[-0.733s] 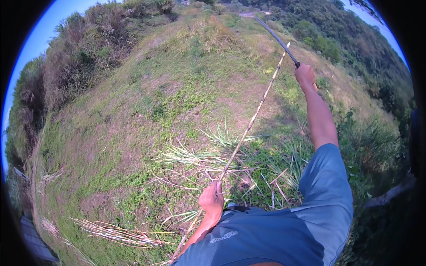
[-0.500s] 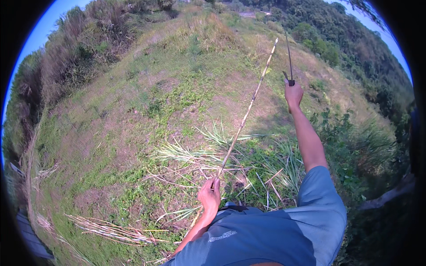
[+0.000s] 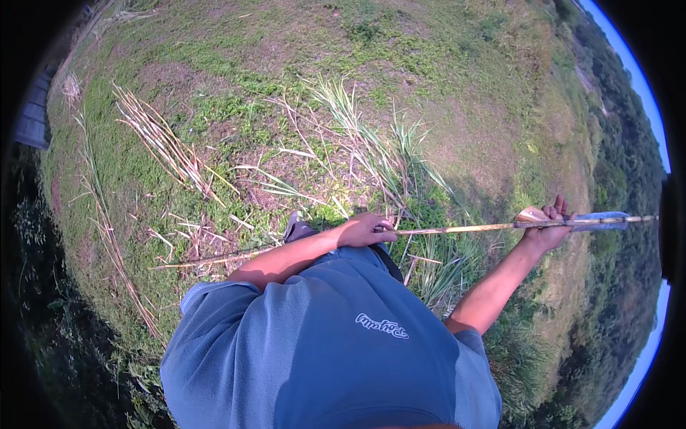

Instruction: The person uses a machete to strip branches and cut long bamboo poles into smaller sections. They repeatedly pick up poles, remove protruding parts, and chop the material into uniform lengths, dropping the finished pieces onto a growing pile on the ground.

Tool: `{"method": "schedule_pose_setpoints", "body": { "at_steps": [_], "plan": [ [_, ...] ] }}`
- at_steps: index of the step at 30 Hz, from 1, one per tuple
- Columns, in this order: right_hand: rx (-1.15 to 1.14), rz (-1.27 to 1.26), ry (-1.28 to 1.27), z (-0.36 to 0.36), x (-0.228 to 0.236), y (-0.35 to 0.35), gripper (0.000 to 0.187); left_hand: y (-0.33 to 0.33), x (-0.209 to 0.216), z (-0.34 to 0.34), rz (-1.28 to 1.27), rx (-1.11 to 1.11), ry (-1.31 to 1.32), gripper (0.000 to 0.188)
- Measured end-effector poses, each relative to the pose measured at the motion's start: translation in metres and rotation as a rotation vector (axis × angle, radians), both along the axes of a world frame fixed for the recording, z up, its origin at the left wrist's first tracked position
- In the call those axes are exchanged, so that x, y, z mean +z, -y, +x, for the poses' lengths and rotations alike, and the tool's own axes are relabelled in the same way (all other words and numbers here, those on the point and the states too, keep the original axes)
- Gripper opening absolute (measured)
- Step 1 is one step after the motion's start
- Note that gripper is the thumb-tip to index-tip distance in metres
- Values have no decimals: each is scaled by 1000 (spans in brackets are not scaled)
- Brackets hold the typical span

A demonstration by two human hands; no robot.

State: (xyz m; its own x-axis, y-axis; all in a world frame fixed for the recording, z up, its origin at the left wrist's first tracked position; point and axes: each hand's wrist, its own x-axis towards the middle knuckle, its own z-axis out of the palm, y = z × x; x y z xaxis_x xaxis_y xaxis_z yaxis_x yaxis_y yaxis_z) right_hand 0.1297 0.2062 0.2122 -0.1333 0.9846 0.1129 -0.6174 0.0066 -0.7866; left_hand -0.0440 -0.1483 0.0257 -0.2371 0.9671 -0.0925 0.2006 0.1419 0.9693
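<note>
A long, thin, jointed cane stalk (image 3: 468, 228) runs almost level across the front of my body, its far end toward the right. My left hand (image 3: 366, 230) is closed around it near my waist, and its lower part passes behind my left forearm. Out to the right, my right hand (image 3: 549, 230) grips a machete (image 3: 600, 219) with a wooden handle. The machete's blade lies along the stalk, which crosses right at that hand. Whether the fingers also pinch the stalk is hard to make out.
A bundle of cut stalks (image 3: 161, 139) lies on the grass at the left. Green leafy cuttings (image 3: 371, 146) are strewn ahead of me, with short cut pieces (image 3: 200, 232) near my left arm. Wooded slopes (image 3: 618, 307) rise at the right.
The stalk has swung from pointing up and ahead to lying level toward the right. My right hand has come from raised and apart to beside the stalk with the machete. The view has turned.
</note>
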Motion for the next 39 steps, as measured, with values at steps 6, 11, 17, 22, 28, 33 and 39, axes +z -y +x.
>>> {"method": "schedule_pose_setpoints", "body": {
  "at_steps": [6, 11, 17, 22, 28, 33, 39],
  "plan": [
    [171, 48, 190, -11, -5, -54, 42, 162, -107, -5, -509, 214, -249, 47],
    [165, -3, 293, -4, -11, -42, 62, 249, -127, 12, -669, 556, -156, 45],
    [618, -23, -11, 4, -54, -55, 104, 245, -120, 19, -293, 706, -291, 44],
    [159, -82, 235, -20, -50, 34, 83, 199, -66, 11, 105, 674, -378, 21],
    [470, -1, -64, -22, -45, 95, 22, 122, -22, 12, 194, 481, -222, 24],
    [536, -91, -129, -22, -31, 105, 19, 87, -17, 12, -41, 537, 381, 30],
    [557, -67, -226, -16, -40, 99, 19, 72, -36, -18, -8, 836, 713, 33]
  ]
}}
